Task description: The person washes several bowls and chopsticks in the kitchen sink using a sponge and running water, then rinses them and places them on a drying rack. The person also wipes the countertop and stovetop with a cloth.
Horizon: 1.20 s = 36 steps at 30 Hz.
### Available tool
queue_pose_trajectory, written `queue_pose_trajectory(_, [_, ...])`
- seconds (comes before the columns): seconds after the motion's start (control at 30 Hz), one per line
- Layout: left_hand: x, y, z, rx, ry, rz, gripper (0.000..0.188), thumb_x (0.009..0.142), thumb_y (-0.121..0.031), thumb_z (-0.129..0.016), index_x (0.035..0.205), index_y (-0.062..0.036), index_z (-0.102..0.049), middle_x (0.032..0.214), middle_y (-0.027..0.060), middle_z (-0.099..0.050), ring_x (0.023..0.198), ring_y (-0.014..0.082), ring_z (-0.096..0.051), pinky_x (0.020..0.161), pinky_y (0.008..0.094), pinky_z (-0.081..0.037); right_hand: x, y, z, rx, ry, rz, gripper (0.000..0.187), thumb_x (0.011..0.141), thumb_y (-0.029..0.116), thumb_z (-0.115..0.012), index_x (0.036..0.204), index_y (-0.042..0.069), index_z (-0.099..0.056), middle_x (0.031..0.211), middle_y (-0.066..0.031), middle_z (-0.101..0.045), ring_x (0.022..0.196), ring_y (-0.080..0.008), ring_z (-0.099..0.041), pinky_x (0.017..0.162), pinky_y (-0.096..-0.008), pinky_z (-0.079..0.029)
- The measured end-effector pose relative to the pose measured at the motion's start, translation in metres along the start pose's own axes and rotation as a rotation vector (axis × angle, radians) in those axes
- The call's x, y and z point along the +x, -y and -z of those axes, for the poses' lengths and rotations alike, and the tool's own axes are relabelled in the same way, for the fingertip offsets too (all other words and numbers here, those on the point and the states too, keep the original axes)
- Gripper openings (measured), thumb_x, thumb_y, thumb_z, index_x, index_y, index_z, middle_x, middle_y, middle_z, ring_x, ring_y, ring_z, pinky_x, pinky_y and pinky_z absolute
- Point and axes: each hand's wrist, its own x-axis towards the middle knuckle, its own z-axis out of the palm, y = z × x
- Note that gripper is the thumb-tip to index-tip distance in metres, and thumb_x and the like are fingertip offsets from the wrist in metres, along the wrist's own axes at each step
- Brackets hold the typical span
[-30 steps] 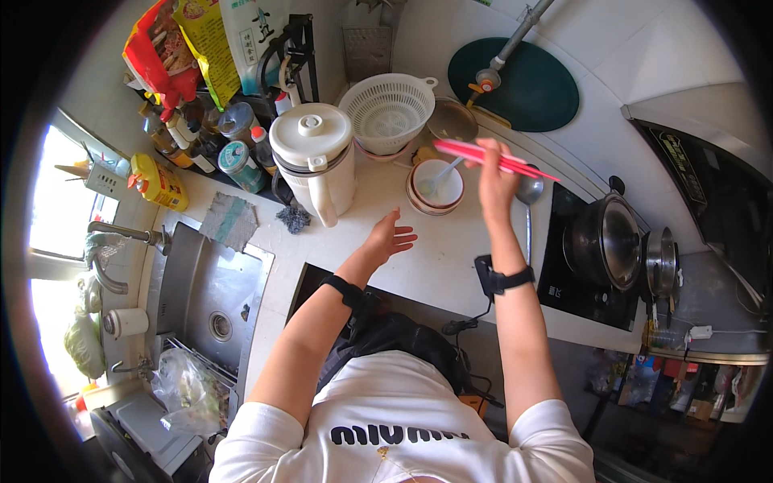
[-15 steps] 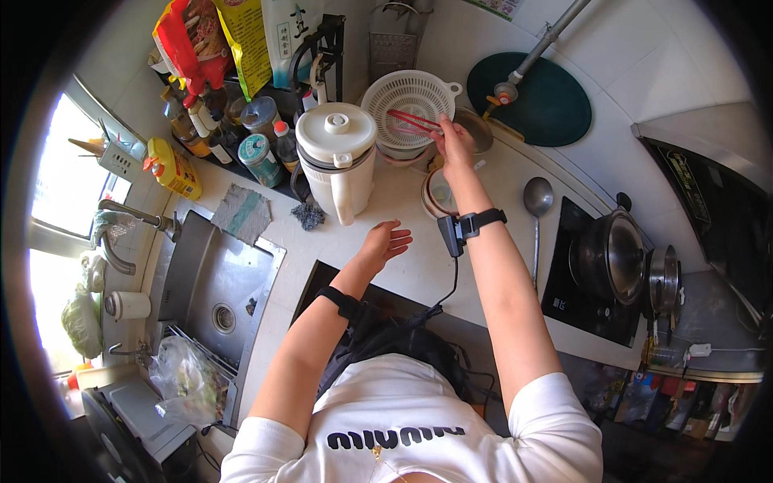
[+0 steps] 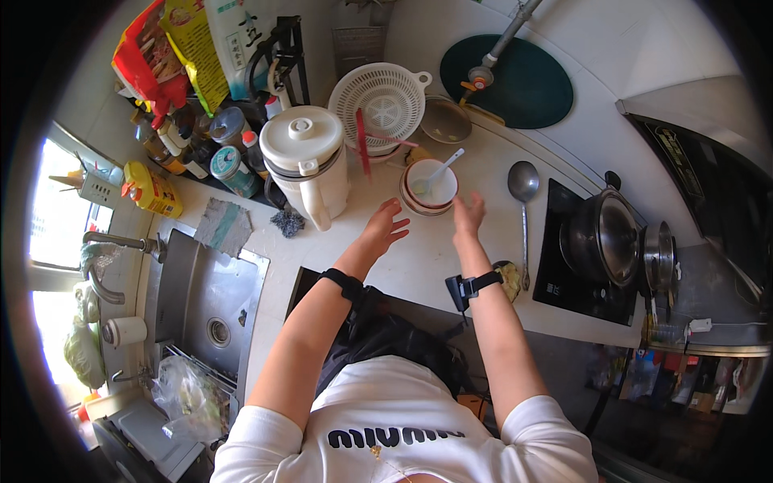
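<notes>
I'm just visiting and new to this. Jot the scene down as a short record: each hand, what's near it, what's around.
Left hand: open, empty, left of the bowls
Right hand: open, empty, beside the bowls' right edge; contact unclear
Bowls: stacked on the counter
White spoon: in the top bowl, handle sticking out
Red chopsticks: blurred, at the near side of the white colander
Left side: lidded jug, sink
Right side: ladle, lidded pot on the hob

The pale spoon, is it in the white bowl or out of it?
In: the spoon has its lower end inside the bowl, and its handle crosses the rim.
</notes>
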Motion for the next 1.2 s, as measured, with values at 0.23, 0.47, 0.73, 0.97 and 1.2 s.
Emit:
queue_pose_trajectory(0.23, [0.023,0.004,-0.027,0.192,0.048,-0.010,0.060,0.092,-0.041,-0.046,0.144,-0.0167,-0.028,0.145,0.0024,-0.031,0.127,0.0223,-0.038,0.097,0.0472,-0.036,-0.002,-0.016,0.015,0.551,0.352,-0.498,0.045,0.088,0.029,-0.056,0.126,0.013,-0.036,0.121,-0.0095,-0.040,0.090,-0.0310,-0.059,0.070,-0.0423,-0.056])
queue_pose_trajectory(0.47, [0.051,0.018,-0.072,0.173,0.245,0.124,0.059,0.092,-0.044,-0.047,0.141,-0.0155,-0.032,0.148,0.0019,-0.028,0.131,0.0237,-0.033,0.101,0.0526,-0.031,0.029,-0.022,0.016,0.888,0.242,-0.438,0.038,0.089,0.023,-0.052,0.122,0.007,-0.041,0.120,-0.0095,-0.041,0.091,-0.0315,-0.060,0.074,-0.0371,-0.058])
queue_pose_trajectory(0.73, [0.035,0.023,-0.025,0.172,0.095,0.089,0.046,0.093,-0.031,-0.046,0.135,-0.0124,-0.041,0.132,0.0055,-0.048,0.117,0.0232,-0.049,0.093,0.0396,-0.041,0.030,-0.043,-0.035,0.656,0.067,-0.432,0.035,0.089,0.012,-0.049,0.121,0.000,-0.047,0.125,-0.0149,-0.044,0.093,-0.0262,-0.059,0.069,-0.0345,-0.056])
queue_pose_trajectory(0.97, [0.011,0.014,0.024,0.097,-0.080,0.084,0.037,0.094,-0.022,-0.043,0.129,-0.0093,-0.045,0.119,0.0075,-0.057,0.108,0.0217,-0.057,0.089,0.0364,-0.045,0.040,-0.017,-0.150,-0.030,0.615,0.538,0.032,0.084,0.005,-0.049,0.115,-0.002,-0.051,0.121,-0.0204,-0.049,0.097,-0.0289,-0.055,0.072,-0.0353,-0.047])
queue_pose_trajectory(1.2, [-0.009,0.009,0.039,0.076,-0.134,0.086,0.036,0.094,-0.019,-0.042,0.128,-0.0062,-0.045,0.119,0.0098,-0.057,0.108,0.0223,-0.057,0.090,0.0359,-0.046,0.033,0.017,-0.127,-0.367,0.460,0.320,0.045,0.081,0.006,-0.047,0.123,-0.008,-0.041,0.129,-0.0302,-0.042,0.117,-0.0431,-0.045,0.097,-0.0445,-0.038])
